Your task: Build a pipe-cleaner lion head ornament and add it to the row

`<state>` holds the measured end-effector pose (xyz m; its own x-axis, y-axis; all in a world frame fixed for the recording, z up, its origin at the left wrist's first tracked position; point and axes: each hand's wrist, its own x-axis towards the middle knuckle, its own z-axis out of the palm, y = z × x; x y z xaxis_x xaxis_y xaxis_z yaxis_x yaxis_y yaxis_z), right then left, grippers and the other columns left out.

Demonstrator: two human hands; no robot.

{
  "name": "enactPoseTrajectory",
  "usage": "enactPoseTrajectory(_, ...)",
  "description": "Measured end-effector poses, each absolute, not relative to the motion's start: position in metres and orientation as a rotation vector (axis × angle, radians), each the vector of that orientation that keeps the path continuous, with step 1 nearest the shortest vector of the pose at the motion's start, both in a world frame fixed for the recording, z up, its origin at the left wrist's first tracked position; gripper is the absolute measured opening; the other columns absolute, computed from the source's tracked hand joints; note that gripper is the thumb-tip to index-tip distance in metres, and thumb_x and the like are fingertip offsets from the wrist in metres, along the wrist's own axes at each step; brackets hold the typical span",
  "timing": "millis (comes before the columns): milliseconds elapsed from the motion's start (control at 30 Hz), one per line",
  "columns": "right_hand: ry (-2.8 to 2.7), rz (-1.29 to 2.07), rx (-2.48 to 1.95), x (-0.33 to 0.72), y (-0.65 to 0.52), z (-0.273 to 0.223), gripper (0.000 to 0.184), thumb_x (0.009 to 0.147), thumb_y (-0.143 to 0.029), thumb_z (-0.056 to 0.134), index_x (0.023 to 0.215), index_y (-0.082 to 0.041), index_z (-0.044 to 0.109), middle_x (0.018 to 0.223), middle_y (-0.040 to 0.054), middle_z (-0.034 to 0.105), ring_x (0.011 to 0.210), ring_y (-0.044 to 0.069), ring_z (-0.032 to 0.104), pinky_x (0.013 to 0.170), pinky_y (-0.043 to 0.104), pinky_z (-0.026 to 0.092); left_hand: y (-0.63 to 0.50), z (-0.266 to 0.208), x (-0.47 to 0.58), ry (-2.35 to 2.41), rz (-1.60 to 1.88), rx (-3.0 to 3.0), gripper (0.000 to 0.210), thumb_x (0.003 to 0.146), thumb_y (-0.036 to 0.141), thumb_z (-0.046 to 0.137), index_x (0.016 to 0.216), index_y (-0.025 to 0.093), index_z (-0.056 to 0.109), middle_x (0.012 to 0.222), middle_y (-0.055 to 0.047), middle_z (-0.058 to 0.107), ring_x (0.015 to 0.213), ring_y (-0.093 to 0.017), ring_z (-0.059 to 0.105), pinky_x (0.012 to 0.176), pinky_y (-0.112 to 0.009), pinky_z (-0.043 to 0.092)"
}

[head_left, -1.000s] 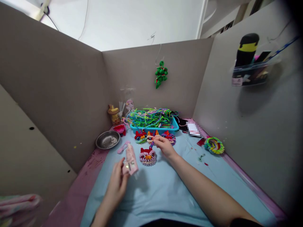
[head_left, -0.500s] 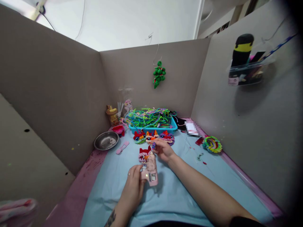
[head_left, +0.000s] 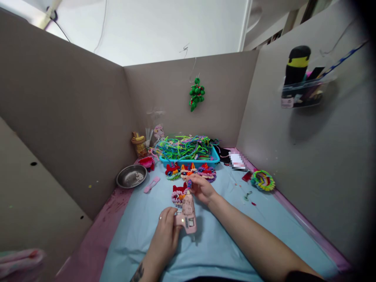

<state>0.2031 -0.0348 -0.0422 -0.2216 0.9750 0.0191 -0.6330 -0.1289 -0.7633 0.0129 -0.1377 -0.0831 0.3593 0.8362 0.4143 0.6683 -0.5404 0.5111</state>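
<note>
My left hand point(head_left: 167, 231) is wrapped round the handle of a pink hot glue gun point(head_left: 188, 213), whose small light glows. Its nozzle points away from me, up at a small purple-and-blue twisted piece point(head_left: 189, 183) pinched in my right hand point(head_left: 202, 188). The nozzle tip is at the lower end of that piece; whether they touch I cannot tell. Just left of the nozzle, a red and pink fuzzy animal face point(head_left: 178, 194) lies on the light blue cloth point(head_left: 223, 239). Behind my right fingers is a row of similar colourful faces point(head_left: 172, 172).
A blue basket point(head_left: 190, 162) heaped with fuzzy stems stands at the back. To the left are a metal bowl point(head_left: 131, 176) with small white bits and a pink flat tool point(head_left: 152, 185). A colourful ring bundle point(head_left: 263, 180) lies at right. Grey panels point(head_left: 188, 86) enclose the table.
Both hands keep nearly the same place, with the glue gun's nozzle still at the twisted piece. The whole view has shifted very slightly.
</note>
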Motion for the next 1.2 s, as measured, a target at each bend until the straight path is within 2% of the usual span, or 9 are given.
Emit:
enactPoseTrajectory(267, -0.782, 1.651, -0.603, 0.2024, -0.0336, -0.0450, 0.015, 0.055, -0.023, 0.073, 0.062, -0.016, 0.061, 0.054, -0.0029, 0.054, 0.045, 0.007, 0.042, 0.039, 0.018, 0.027, -0.1367, -0.0856, 0.0107, 1.337, 0.984, 2.422, 0.035, 0.083, 0.017, 0.043, 0.118, 0.015, 0.044, 0.115, -0.017, 0.054, 0.110, -0.027, 0.050, 0.092, -0.048, 0.043)
enactPoseTrajectory(500, -0.798, 1.652, -0.585, 0.2024, -0.0342, -0.0434, 0.014, 0.056, -0.022, 0.072, 0.061, -0.016, 0.061, 0.053, -0.0026, 0.055, 0.045, 0.007, 0.042, 0.039, 0.019, 0.025, -0.1378, -0.0800, 0.0122, 1.322, 1.052, 2.395, 0.034, 0.080, 0.016, 0.045, 0.114, 0.015, 0.048, 0.108, -0.015, 0.058, 0.102, -0.025, 0.054, 0.088, -0.045, 0.046)
enactPoseTrajectory(1200, -0.755, 1.668, -0.552, 0.2025, -0.0339, -0.0441, 0.013, 0.056, -0.021, 0.072, 0.062, -0.016, 0.062, 0.054, -0.0027, 0.055, 0.046, 0.007, 0.043, 0.040, 0.018, 0.025, -0.1373, -0.0782, 0.0122, 1.275, 1.010, 2.334, 0.028, 0.080, 0.016, 0.046, 0.108, 0.015, 0.049, 0.104, -0.014, 0.057, 0.098, -0.025, 0.053, 0.086, -0.044, 0.045)
